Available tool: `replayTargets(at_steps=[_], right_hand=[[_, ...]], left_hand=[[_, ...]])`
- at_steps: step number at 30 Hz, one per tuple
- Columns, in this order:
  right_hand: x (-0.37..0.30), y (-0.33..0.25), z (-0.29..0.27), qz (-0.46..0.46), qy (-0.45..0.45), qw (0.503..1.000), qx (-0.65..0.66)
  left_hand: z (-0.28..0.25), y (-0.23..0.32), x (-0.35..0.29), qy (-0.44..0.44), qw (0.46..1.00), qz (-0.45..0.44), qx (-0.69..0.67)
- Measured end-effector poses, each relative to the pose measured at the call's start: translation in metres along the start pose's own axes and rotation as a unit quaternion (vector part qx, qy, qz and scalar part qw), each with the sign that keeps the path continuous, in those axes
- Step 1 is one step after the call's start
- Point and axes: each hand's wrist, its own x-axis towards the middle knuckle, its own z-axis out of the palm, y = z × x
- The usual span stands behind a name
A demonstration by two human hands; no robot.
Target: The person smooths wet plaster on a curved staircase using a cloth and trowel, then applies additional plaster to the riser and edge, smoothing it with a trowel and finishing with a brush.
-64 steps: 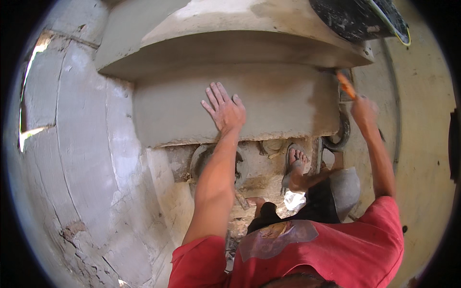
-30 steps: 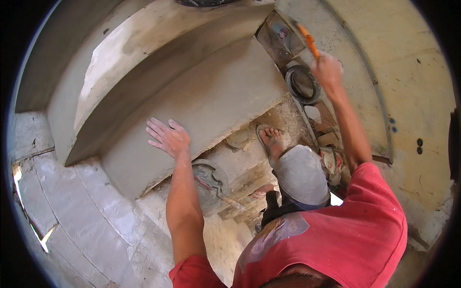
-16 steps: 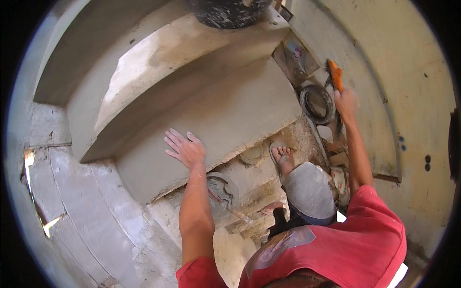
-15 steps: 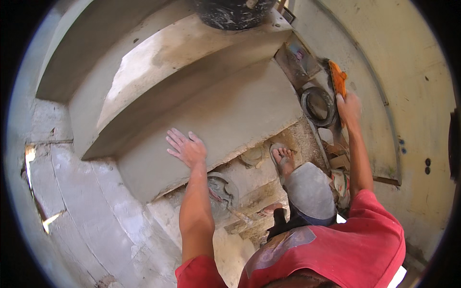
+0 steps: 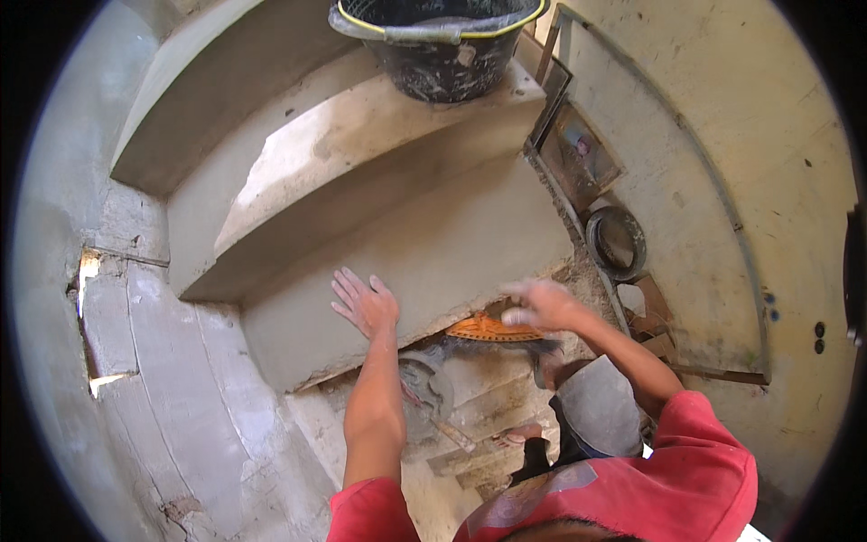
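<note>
My left hand (image 5: pixel 368 305) is open, palm down and fingers stretched out, over the smooth grey cement step (image 5: pixel 433 244); I cannot tell if it touches. At the step's front edge, my right hand (image 5: pixel 546 304) is closed at an orange brush head (image 5: pixel 492 328) with dark bristles. The brush lies lengthwise along that edge with its bristles toward me. Motion blurs the right fingers, and part of the brush is hidden behind them.
A black bucket (image 5: pixel 442 59) with a yellow rim stands on the higher step. Along the right wall lie a black ring (image 5: pixel 617 242) and a dusty board (image 5: pixel 582 154). Below the step sits a round pan (image 5: pixel 424 384) of wet cement with a tool in it.
My right hand has swung from the right wall to the step's front edge, bringing the orange brush. My left hand stays open over the step. The view has shifted, showing more of the bucket.
</note>
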Motion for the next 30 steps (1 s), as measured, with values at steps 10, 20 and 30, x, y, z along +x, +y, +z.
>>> replayTargets(at_steps=[10,20,30], right_hand=[[0.140,-0.141,-0.296,0.033,0.298,0.759,0.578],[0.174,-0.120,-0.320,0.017,0.238,0.693,0.680],[0.013,-0.147,-0.294,0.005,0.248,0.727,0.640]], left_hand=[[-0.001,-0.005,0.000,-0.004,1.000,0.007,-0.008],[-0.003,-0.008,0.001,-0.012,0.999,0.001,-0.030],[0.009,-0.014,0.000,0.069,0.997,0.038,-0.021]])
